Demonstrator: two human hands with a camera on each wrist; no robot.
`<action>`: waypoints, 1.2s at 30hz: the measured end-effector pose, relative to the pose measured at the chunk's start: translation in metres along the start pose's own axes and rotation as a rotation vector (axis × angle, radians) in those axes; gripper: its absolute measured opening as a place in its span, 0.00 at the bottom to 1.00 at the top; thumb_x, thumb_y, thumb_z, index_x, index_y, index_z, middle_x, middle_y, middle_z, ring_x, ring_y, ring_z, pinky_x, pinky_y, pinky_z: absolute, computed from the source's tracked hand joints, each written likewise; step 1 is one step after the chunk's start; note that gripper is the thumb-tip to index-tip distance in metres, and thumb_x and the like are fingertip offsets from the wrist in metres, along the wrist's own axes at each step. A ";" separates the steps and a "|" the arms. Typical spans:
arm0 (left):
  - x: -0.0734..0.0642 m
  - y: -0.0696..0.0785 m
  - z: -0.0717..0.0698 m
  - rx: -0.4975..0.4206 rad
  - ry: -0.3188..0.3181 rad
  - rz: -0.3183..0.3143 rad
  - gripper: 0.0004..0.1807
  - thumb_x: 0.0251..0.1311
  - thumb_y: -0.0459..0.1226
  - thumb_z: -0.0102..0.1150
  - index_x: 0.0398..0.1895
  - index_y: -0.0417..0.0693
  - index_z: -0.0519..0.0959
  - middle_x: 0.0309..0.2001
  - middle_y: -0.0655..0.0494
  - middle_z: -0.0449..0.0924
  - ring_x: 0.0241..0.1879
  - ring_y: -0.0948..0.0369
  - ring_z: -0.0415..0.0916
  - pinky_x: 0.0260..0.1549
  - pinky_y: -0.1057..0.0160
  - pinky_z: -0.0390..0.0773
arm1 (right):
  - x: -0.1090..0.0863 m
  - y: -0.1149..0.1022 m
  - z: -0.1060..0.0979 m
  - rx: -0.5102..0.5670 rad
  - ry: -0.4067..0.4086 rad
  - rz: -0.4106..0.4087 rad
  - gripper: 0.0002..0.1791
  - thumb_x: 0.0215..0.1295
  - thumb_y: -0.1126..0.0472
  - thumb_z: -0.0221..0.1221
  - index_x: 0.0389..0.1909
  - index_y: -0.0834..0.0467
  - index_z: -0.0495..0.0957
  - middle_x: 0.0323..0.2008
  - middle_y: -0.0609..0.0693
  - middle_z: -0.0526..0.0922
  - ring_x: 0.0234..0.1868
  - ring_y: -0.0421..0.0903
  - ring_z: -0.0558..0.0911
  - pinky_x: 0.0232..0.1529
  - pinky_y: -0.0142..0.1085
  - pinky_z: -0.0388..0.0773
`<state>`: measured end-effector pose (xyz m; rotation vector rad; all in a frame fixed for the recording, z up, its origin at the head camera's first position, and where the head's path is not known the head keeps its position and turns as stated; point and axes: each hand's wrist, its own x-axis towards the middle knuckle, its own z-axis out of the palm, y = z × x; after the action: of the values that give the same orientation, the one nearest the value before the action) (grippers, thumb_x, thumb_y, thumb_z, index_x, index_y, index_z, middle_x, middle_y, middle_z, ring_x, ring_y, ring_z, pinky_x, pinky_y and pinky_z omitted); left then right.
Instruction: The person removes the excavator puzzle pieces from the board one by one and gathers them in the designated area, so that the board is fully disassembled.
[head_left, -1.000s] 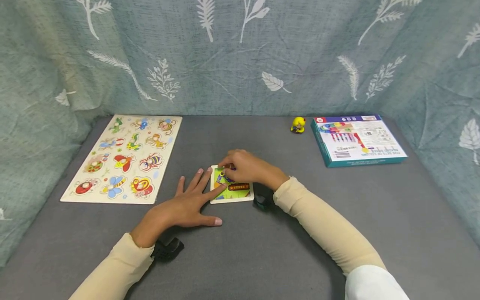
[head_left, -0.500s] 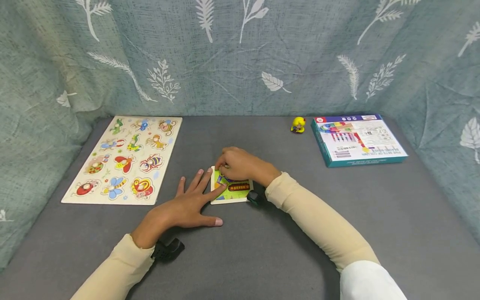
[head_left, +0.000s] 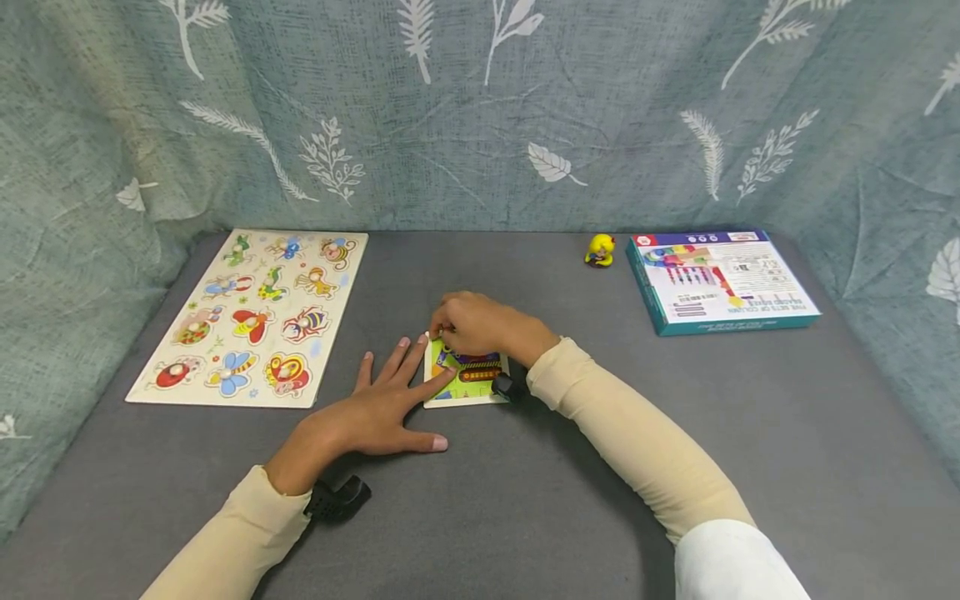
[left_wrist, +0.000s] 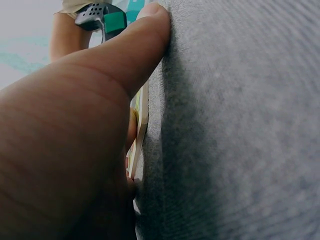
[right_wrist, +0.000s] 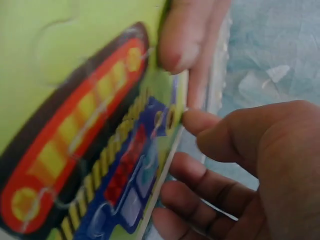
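Note:
A small jigsaw puzzle (head_left: pixel 467 393) with a vehicle on a green ground lies flat in a pale tray at mid-table. My left hand (head_left: pixel 371 417) rests spread out on its left side, index fingertip on the picture and thumb on the table. Over the far left corner, my right hand (head_left: pixel 483 323) grips the edge with curled fingers. In the right wrist view the thumb (right_wrist: pixel 202 125) touches the picture's rim, the other fingers curled along the puzzle's (right_wrist: pixel 95 130) edge. Any loose piece under those fingertips is hidden. The left wrist view shows mostly left thumb (left_wrist: pixel 145 45) and cloth.
A wooden insect peg puzzle (head_left: pixel 251 321) lies on the left of the grey table (head_left: pixel 555 517). At the back right are a small yellow figure toy (head_left: pixel 600 250) and a flat teal-edged box (head_left: pixel 723 283). A leaf-patterned curtain (head_left: pixel 465 125) hangs behind.
My right hand has shifted slightly left and away from me, from the upper part of the picture to its far left corner. My left hand has stayed in place.

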<state>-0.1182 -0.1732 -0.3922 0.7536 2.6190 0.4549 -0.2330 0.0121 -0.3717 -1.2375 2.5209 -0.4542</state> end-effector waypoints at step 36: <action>0.000 0.000 0.000 0.015 0.007 -0.008 0.50 0.55 0.67 0.56 0.77 0.61 0.53 0.77 0.44 0.25 0.74 0.43 0.22 0.60 0.30 0.26 | 0.005 -0.007 0.005 -0.129 -0.009 0.000 0.10 0.73 0.65 0.49 0.43 0.51 0.79 0.43 0.47 0.77 0.43 0.44 0.76 0.46 0.37 0.72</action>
<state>-0.1184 -0.1735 -0.3921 0.7476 2.6336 0.4362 -0.2286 0.0036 -0.3742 -1.2815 2.5774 -0.2894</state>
